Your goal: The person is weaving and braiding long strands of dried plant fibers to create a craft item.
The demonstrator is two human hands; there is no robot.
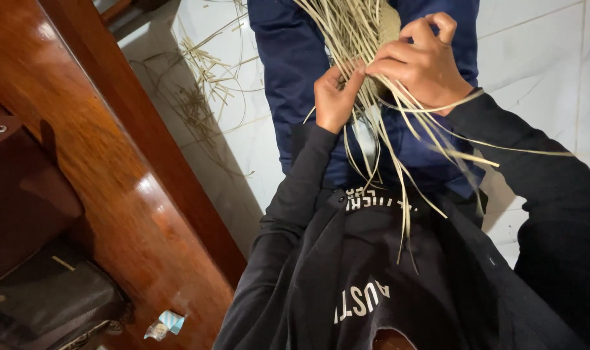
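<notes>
White floor (541,52); straw strips (366,39) (pale) between hands.

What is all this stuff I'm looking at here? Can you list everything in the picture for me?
Woven straw piece: one, pale tan, top centre, behind the hands.
Loose straw strands: many, pale tan, trailing from the hands down over the lap.
Straw scraps: a scatter, pale tan, on the floor at upper left.
Tiled floor: white, behind the legs.
Wooden furniture: one, glossy reddish brown, left side.
Bag: one, black, lower left.
Crumpled wrapper: one, white and blue, bottom left on the wood.
Trousers: dark blue.
Hooded top: black, white lettering.
Left hand: grip closed on strands.
Right hand: grip pinching strands.
</notes>
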